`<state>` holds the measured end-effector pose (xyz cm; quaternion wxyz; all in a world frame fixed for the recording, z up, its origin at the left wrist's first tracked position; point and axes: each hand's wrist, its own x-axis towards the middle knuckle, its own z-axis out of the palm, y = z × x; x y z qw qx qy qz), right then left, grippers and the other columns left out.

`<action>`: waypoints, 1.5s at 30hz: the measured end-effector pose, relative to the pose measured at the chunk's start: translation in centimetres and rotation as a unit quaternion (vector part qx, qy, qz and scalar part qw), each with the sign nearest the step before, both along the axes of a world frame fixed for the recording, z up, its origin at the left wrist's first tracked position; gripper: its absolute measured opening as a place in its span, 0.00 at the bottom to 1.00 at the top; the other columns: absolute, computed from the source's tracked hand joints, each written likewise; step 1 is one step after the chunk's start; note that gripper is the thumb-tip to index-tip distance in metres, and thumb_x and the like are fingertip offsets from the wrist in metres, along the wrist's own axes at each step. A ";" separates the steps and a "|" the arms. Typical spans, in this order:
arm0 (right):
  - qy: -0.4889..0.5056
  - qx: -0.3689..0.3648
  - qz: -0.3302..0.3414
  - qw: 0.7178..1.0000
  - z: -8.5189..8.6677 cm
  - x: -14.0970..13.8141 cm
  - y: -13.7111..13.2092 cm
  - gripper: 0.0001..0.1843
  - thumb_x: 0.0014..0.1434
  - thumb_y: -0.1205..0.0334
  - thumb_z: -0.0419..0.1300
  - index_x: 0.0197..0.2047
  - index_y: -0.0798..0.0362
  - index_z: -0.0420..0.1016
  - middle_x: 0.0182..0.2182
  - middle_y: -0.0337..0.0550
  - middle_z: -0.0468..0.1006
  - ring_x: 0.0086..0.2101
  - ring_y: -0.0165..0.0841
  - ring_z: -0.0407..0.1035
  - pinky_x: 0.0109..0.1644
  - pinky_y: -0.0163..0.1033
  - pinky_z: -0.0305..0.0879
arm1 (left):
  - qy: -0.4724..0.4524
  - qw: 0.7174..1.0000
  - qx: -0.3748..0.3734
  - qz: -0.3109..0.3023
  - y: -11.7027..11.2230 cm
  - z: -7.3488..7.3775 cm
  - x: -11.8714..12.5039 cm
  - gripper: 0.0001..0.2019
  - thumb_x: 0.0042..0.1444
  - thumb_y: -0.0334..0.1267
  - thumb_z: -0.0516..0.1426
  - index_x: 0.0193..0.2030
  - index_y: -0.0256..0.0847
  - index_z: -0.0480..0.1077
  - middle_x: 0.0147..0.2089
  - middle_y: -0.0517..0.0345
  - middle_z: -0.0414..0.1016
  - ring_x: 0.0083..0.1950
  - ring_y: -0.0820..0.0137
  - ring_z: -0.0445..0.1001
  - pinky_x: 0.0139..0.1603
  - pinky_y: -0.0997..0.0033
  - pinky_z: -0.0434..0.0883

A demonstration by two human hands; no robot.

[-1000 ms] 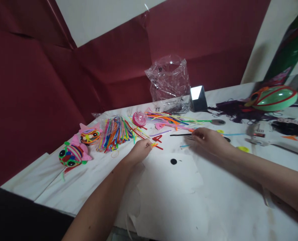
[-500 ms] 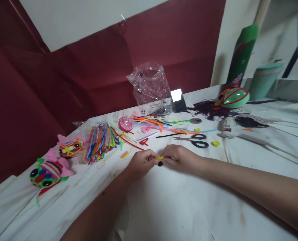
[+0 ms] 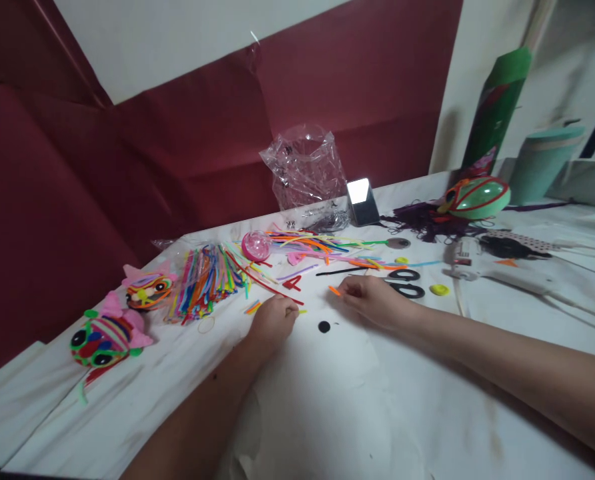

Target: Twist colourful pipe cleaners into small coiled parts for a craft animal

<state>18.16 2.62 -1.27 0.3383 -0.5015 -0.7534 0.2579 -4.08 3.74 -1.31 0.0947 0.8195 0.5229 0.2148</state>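
Note:
My left hand (image 3: 273,319) is closed, with a short yellow pipe cleaner piece (image 3: 302,311) sticking out from its fingertips. In my right hand (image 3: 372,299), pinched between thumb and fingers, is a short orange pipe cleaner piece (image 3: 334,291). The hands are apart, and a round black disc (image 3: 324,327) lies on the white table between them. Black-handled scissors (image 3: 406,291) lie just behind my right hand, which partly hides them. Beyond my left hand are a bent red pipe cleaner (image 3: 293,283) and a few short cut pieces (image 3: 252,307).
A bundle of coloured pipe cleaners (image 3: 207,280) lies left, beside two decorated fish-like figures (image 3: 106,340). Behind are a pink clear dome (image 3: 256,246), loose pipe cleaners, a plastic bag (image 3: 307,173) and a phone (image 3: 363,203). A glue gun (image 3: 502,273) with cords is at right.
My hands have moved apart, one yellow piece going left and an orange piece going right. The black disc, earlier just below my fingers, now shows fully on the table.

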 end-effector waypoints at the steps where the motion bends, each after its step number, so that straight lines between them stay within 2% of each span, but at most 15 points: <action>1: 0.033 -0.037 0.009 0.999 -0.1 0.0 0.1 0.07 0.50 0.62 0.53 0.23 0.54 0.65 0.18 0.35 0.64 0.21 0.25 0.55 0.24 0.32 0.50 | -0.007 1.000 0.011 0.005 0.1 0.0 0.0 0.07 0.47 0.32 0.53 0.27 0.40 0.72 0.31 0.55 0.73 0.37 0.67 0.68 0.40 0.69 0.62; 3: 0.107 -0.108 0.026 0.988 0.0 -0.2 0.0 0.07 0.49 0.61 0.55 0.22 0.54 0.63 0.17 0.32 0.62 0.19 0.24 0.53 0.23 0.31 0.47 | -0.049 0.998 0.037 0.012 -0.3 0.3 0.4 0.07 0.47 0.33 0.53 0.30 0.40 0.72 0.34 0.54 0.73 0.41 0.66 0.67 0.44 0.68 0.62; 5: 0.172 -0.163 0.051 0.970 0.3 -0.6 -0.5 0.08 0.47 0.60 0.57 0.23 0.55 0.64 0.16 0.31 0.62 0.18 0.22 0.52 0.22 0.31 0.46 | -0.116 0.993 0.028 0.006 -1.1 1.0 1.2 0.07 0.48 0.34 0.53 0.30 0.39 0.72 0.34 0.54 0.73 0.40 0.67 0.68 0.43 0.69 0.62; 7: 0.222 -0.193 0.082 0.952 0.7 -1.1 -1.2 0.09 0.46 0.59 0.59 0.25 0.55 0.64 0.16 0.31 0.63 0.18 0.22 0.52 0.21 0.30 0.45 | -0.188 0.980 -0.057 -0.010 -2.2 1.6 2.1 0.07 0.48 0.36 0.53 0.30 0.38 0.72 0.32 0.56 0.73 0.35 0.70 0.68 0.37 0.72 0.63; 9: 0.270 -0.207 0.101 0.935 0.8 -1.7 -1.8 0.11 0.45 0.57 0.61 0.25 0.55 0.65 0.16 0.30 0.63 0.18 0.22 0.52 0.22 0.30 0.45 | -0.246 0.954 -0.170 -0.037 -3.2 2.0 2.8 0.09 0.48 0.40 0.55 0.30 0.37 0.71 0.26 0.60 0.70 0.27 0.74 0.65 0.29 0.75 0.61; 12: 0.313 -0.209 0.101 0.921 0.9 -2.4 -2.5 0.13 0.43 0.55 0.64 0.24 0.55 0.66 0.16 0.31 0.63 0.19 0.22 0.53 0.23 0.31 0.46 | -0.278 0.927 -0.245 -0.053 -4.1 1.8 3.3 0.09 0.45 0.41 0.56 0.25 0.36 0.69 0.17 0.67 0.58 0.20 0.79 0.54 0.21 0.77 0.53; 14: 0.328 -0.196 0.102 0.918 1.0 -2.8 -2.7 0.14 0.43 0.54 0.64 0.25 0.55 0.68 0.17 0.32 0.65 0.21 0.23 0.55 0.24 0.31 0.49 | -0.282 0.925 -0.248 -0.066 -4.2 1.5 3.4 0.09 0.45 0.40 0.57 0.22 0.36 0.67 0.16 0.68 0.54 0.20 0.80 0.51 0.21 0.77 0.50; 18: 0.359 -0.169 0.101 0.912 1.4 -3.0 -3.1 0.13 0.44 0.54 0.63 0.26 0.54 0.68 0.20 0.33 0.67 0.22 0.25 0.58 0.28 0.33 0.54 | -0.280 0.924 -0.238 -0.106 -4.2 1.0 3.6 0.08 0.46 0.37 0.55 0.21 0.35 0.69 0.19 0.63 0.62 0.22 0.78 0.56 0.24 0.76 0.54; 21: 0.368 -0.173 0.107 0.907 1.5 -2.9 -3.2 0.12 0.44 0.56 0.63 0.27 0.54 0.68 0.20 0.34 0.68 0.23 0.25 0.61 0.28 0.33 0.55 | -0.307 0.919 -0.235 -0.074 -4.1 1.1 3.7 0.08 0.45 0.38 0.56 0.23 0.36 0.69 0.19 0.64 0.63 0.21 0.78 0.56 0.24 0.76 0.54; 24: 0.375 -0.187 0.127 0.899 1.4 -2.8 -3.2 0.11 0.45 0.57 0.63 0.26 0.54 0.68 0.19 0.35 0.70 0.24 0.26 0.62 0.29 0.34 0.56 | -0.352 0.905 -0.232 -0.062 -4.0 1.4 3.6 0.09 0.47 0.40 0.55 0.23 0.35 0.68 0.22 0.61 0.68 0.24 0.76 0.62 0.27 0.76 0.59; 27: 0.370 -0.179 0.116 0.904 1.3 -2.8 -3.1 0.11 0.45 0.56 0.62 0.24 0.55 0.68 0.18 0.34 0.69 0.22 0.25 0.61 0.28 0.33 0.55 | -0.358 0.905 -0.217 -0.074 -4.0 1.8 3.3 0.09 0.47 0.39 0.54 0.23 0.35 0.69 0.24 0.59 0.70 0.27 0.75 0.64 0.31 0.75 0.60; 32: 0.368 -0.144 0.087 0.915 1.2 -3.1 -3.3 0.09 0.47 0.57 0.61 0.27 0.54 0.68 0.20 0.34 0.68 0.22 0.25 0.60 0.28 0.33 0.55 | -0.320 0.921 -0.207 -0.074 -4.2 2.0 3.3 0.09 0.47 0.40 0.55 0.23 0.36 0.68 0.21 0.62 0.66 0.25 0.77 0.60 0.28 0.76 0.58; 36: 0.348 -0.139 0.065 0.925 1.1 -3.2 -3.4 0.09 0.49 0.58 0.59 0.26 0.54 0.67 0.20 0.34 0.68 0.22 0.25 0.60 0.28 0.33 0.55 | -0.319 0.920 -0.218 -0.069 -4.2 1.8 3.5 0.08 0.46 0.38 0.54 0.21 0.36 0.67 0.21 0.62 0.65 0.25 0.76 0.60 0.28 0.76 0.57; 41: 0.289 -0.128 0.064 0.947 1.0 -3.1 -3.2 0.08 0.50 0.58 0.56 0.27 0.55 0.67 0.20 0.34 0.66 0.23 0.25 0.59 0.28 0.33 0.55 | -0.299 0.928 -0.211 -0.067 -4.2 1.3 3.7 0.07 0.46 0.37 0.53 0.21 0.36 0.66 0.20 0.64 0.62 0.24 0.77 0.57 0.26 0.77 0.56; 45: 0.210 -0.075 0.048 0.974 0.9 -2.9 -3.3 0.08 0.52 0.59 0.53 0.27 0.54 0.65 0.20 0.34 0.64 0.23 0.26 0.58 0.28 0.33 0.55 | -0.260 0.948 -0.177 -0.058 -4.2 1.3 3.7 0.08 0.46 0.35 0.52 0.20 0.36 0.66 0.19 0.65 0.60 0.23 0.78 0.56 0.25 0.77 0.56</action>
